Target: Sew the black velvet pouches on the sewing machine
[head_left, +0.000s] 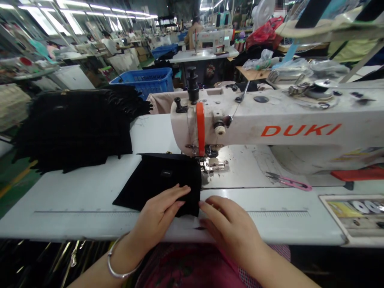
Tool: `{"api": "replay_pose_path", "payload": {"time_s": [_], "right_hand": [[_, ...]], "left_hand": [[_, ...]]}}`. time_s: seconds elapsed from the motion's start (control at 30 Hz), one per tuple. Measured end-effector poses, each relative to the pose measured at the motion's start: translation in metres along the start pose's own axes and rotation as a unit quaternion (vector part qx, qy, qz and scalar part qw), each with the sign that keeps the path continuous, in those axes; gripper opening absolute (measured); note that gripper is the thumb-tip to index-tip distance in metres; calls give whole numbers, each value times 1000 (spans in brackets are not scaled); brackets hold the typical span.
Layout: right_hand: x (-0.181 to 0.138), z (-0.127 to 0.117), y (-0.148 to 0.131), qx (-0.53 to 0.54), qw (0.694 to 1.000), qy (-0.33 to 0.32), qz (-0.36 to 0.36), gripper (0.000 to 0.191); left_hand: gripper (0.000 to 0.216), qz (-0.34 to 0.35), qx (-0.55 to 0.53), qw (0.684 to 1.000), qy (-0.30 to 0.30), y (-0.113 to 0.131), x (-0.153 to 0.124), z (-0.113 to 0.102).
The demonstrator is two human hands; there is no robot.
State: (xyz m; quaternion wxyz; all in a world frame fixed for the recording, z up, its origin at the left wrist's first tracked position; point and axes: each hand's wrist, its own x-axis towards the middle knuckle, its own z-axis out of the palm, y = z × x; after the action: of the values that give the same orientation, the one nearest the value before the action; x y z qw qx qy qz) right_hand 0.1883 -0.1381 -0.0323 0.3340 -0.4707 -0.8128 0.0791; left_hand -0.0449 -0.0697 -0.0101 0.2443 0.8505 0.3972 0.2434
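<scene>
Cloth [150, 190] squared up beside the presser foot [214, 165]

Light, even pressure from the left hand [160, 208] should suit best here, enough to keep the piece flat without dragging it; the right hand [232, 220] would do well to hold the side edge straight, with all fingers clear of the needle area. The left wrist wears a silver bangle [111, 262]; that hand slants in from the lower left and lies on the cloth, fingers stretched and near one another, thumb a little apart, gripping nothing. The right comes in from the lower right with bent fingers, its tips at the cloth's right edge; whether they pinch it, I cannot tell.

The black cloth lies flat on the white table [87, 196], its small label [166, 173] upward, its far right corner just beside the foot. Pink-handled snips [292, 183] lie to the right, below the sewing machine's arm [240, 126]. To the left, a stack of black pieces [78, 124] rests on the table; beyond stands a blue basket [150, 82].
</scene>
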Motion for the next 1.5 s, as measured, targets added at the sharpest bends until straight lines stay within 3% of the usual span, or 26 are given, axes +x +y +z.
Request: {"api": "replay_pose_path", "payload": {"time_s": [0.13,0.27,0.4,0.57,0.63,0.77,0.97,1.17,1.23,1.33,1.4,1.5], "right_hand": [[8,-1,-1,-2,999,-3,-37,25],[12,-2,-2,11,999,31,-23,19],[12,-3,1,-1,997,-35,-71,28],[10,-3,0,8,996,-69,-58,21],[8,-2,-1,0,996,-74,-44,17],[6,-4,-2,26,998,-48,-13,18],[9,-9,-7,112,992,-14,50,25],[9,-1,-5,59,998,37,0,8],[7,0,-3,61,997,36,-34,9],[4,0,-1,57,996,-3,-74,14],[2,-1,0,47,995,-35,-75,18],[1,-1,-1,41,996,-54,-59,21]], "left_hand": [[35,2,-8,1000,21,2,0,0],[34,-5,-11,999,43,4,1,-3],[35,16,15,998,65,7,4,-12],[40,140,105,985,-9,16,11,-19],[41,149,135,979,-35,19,10,-14],[63,113,182,975,-57,14,0,-1],[47,138,152,979,13,4,-9,1],[43,149,121,981,40,1,-7,2],[44,179,146,973,17,-2,-8,-4],[44,244,183,950,-70,-3,-4,-16],[39,246,194,943,-110,3,0,-20],[40,222,193,951,-101,15,4,-14]]}}
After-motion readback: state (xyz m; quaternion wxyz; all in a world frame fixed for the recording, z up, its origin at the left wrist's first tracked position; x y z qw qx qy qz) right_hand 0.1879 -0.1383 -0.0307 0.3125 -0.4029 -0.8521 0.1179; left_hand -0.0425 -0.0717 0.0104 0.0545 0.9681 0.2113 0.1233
